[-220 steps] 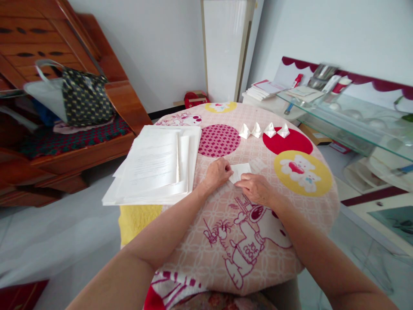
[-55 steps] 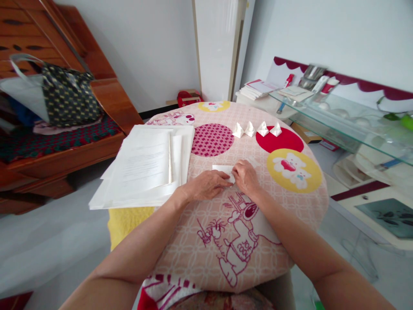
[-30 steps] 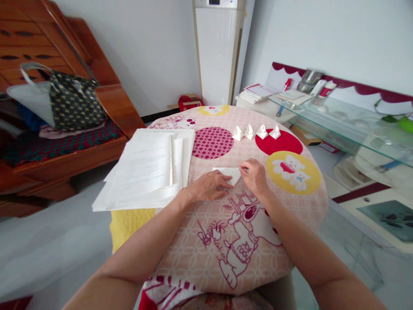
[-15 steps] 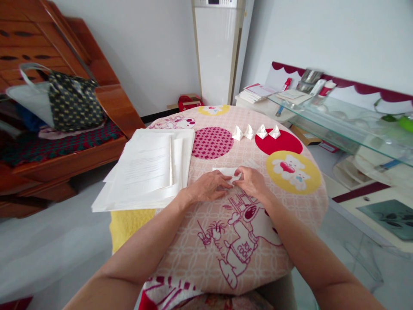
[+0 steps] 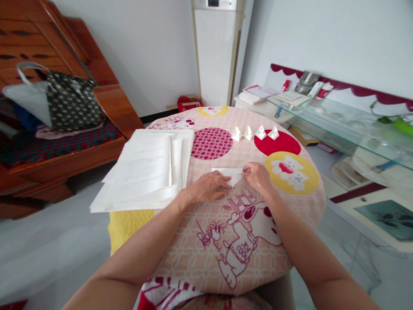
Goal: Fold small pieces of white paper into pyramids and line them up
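Observation:
A small piece of white folded paper [image 5: 235, 175] lies on the cloth-covered table, its upper edge straight and its lower part narrowing to a point. My left hand [image 5: 210, 186] holds its left side down, fingers bent over it. At the right corner, my right hand [image 5: 258, 176] pinches the paper between thumb and forefinger. Beyond the hands stand several small folded paper shapes [image 5: 236, 134] in a row, white and peaked. To the left rests a stack of white paper sheets [image 5: 145, 161], some with faint print. My fingers cover parts of the folded paper.
The round table wears a pink patterned tablecloth [image 5: 206, 241]. A yellow cloth [image 5: 129, 228] hangs at its left. A wooden bench [image 5: 109, 105] with a dotted bag [image 5: 72, 101] stands left. On the right is a glass shelf [image 5: 338, 120] with odds and ends; a tall white cabinet-like unit [image 5: 215, 51] stands behind.
My right hand has shifted slightly right along the folded paper to its corner, uncovering more of it. My left hand stays in nearly the same place.

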The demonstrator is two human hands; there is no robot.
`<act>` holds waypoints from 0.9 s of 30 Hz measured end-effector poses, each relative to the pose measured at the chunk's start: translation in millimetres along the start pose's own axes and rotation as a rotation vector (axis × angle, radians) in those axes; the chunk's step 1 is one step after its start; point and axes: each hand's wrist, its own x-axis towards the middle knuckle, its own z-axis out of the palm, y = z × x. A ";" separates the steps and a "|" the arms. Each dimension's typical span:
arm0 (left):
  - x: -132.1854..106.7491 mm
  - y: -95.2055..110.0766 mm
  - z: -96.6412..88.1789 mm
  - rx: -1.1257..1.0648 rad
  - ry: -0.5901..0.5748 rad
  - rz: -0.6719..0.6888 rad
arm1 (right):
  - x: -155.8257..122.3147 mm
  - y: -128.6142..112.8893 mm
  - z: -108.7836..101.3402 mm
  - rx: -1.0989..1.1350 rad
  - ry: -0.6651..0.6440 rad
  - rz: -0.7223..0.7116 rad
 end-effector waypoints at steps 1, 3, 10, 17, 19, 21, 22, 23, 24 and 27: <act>-0.2 0.4 -0.4 0.002 -0.003 -0.002 | 1.5 1.4 0.4 -0.008 0.018 0.020; -0.6 0.9 -0.5 0.008 -0.005 -0.006 | 3.4 4.6 1.7 -0.027 0.076 0.056; 1.3 1.9 8.3 -0.013 0.105 -0.008 | 3.9 15.0 16.4 0.113 0.292 -0.372; 2.9 3.0 11.7 -0.006 0.167 0.039 | 5.7 15.9 28.5 0.115 0.193 -0.489; 2.7 2.8 11.7 -0.017 0.175 0.044 | 6.0 16.7 28.2 0.133 0.188 -0.481; 2.6 2.6 11.6 -0.024 0.175 0.041 | 5.9 17.0 26.9 0.147 0.178 -0.477; 2.7 2.6 11.5 -0.024 0.171 0.036 | 5.8 16.8 26.1 0.150 0.172 -0.474; 2.7 2.7 11.3 -0.022 0.165 0.031 | 5.6 16.3 25.1 0.151 0.167 -0.468; 2.8 2.8 11.2 -0.020 0.159 0.025 | 5.3 15.7 24.2 0.151 0.162 -0.461; 2.8 3.1 11.1 -0.019 0.144 0.012 | 4.1 13.4 21.2 0.157 0.148 -0.438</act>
